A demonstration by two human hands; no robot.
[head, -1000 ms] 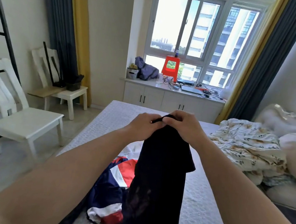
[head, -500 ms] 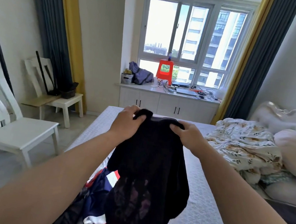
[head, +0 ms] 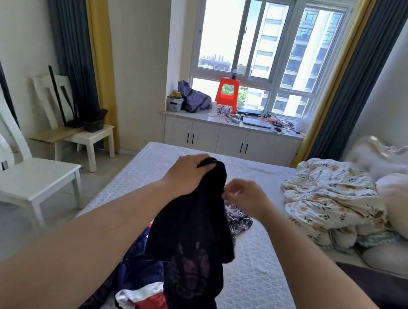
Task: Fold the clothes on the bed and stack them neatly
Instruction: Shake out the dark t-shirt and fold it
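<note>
Left hand point(head: 187, 171) gripping — right hand point(head: 242, 196) loosely curled.

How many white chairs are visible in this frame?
2. One white chair stands nearest on the left beside the bed. The other white chair stands farther back by the yellow curtain, with dark items on its seat. Others may lie outside the frame.

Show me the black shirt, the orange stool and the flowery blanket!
black shirt point(head: 191, 228), head view, middle of the hanging cloth.
orange stool point(head: 227, 94), head view, its front side.
flowery blanket point(head: 328, 205), head view, middle of the crumpled heap.
</note>
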